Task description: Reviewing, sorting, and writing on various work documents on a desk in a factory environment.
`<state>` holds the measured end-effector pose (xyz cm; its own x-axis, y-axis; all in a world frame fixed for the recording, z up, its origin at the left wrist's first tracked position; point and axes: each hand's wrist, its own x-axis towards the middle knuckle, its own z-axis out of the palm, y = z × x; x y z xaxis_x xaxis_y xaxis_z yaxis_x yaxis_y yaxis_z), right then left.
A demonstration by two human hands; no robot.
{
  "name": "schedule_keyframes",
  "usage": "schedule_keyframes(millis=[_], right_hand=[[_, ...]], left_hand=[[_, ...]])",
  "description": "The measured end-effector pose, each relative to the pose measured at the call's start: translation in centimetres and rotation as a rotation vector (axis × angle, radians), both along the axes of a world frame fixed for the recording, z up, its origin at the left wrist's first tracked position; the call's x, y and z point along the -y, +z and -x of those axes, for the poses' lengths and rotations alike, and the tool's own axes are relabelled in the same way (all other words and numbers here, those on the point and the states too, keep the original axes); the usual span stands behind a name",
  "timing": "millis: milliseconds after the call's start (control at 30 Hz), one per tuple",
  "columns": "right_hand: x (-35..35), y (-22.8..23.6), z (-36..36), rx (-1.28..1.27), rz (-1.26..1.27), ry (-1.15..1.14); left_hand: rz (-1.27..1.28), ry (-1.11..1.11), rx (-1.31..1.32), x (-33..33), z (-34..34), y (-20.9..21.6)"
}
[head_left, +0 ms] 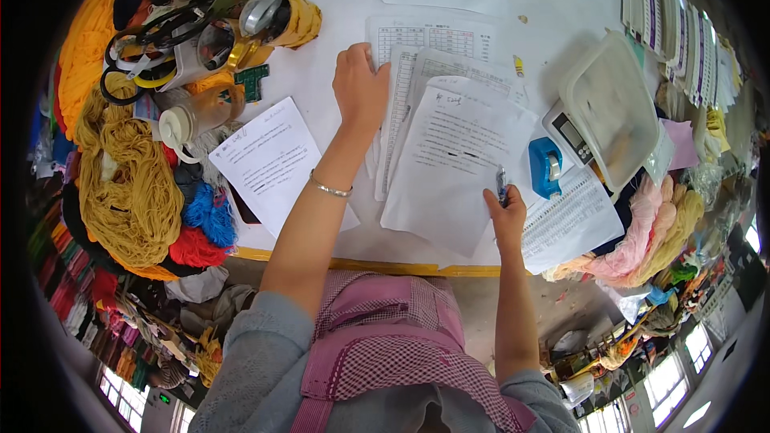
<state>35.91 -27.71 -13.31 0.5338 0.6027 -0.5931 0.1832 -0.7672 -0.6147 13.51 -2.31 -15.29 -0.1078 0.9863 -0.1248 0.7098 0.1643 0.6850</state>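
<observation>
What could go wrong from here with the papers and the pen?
1. The left hand presses only the back sheets; the top sheet looks loose and may slide.
2. The right hand holds a pen near the table edge, where overhanging sheets could fall.

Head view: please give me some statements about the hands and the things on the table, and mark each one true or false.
1. The left hand rests on printed sheets. True.
2. The right hand holds scissors. False: it holds a pen; the scissors lie at the far left.
3. A blue tape dispenser stands beside the right hand. True.
4. The left wrist is bare. False: it wears a thin bracelet.
5. Yellow yarn lies left of the papers. True.
</observation>
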Motion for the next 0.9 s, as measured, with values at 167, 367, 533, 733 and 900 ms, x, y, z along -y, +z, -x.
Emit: schedule_keyframes(millis=[167, 367, 533, 733, 900], right_hand=[[0.0, -0.2, 0.0, 0.026, 0.023, 0.018], [-0.2, -0.3, 0.0, 0.034, 0.026, 0.025], [-0.2, -0.6, -0.2, 0.032, 0.022, 0.037], [0.0, -1.0, -0.1, 0.028, 0.022, 0.005], [0.1, -1.1, -0.2, 0.031, -0.005, 0.040]], left_hand=[[0.367, -0.038, -0.126, -1.0, -0.4, 1.5], [-0.309, -0.339, 0.037, 2.1, -0.1, 0.6], [-0.210, -0.370, 0.158, 4.3, 0.1, 0.7], [-0.193, -0.323, 0.127, 4.7, 0.3, 0.4], [-0.420, -0.428, 0.161, 4.6, 0.1, 0.8]])
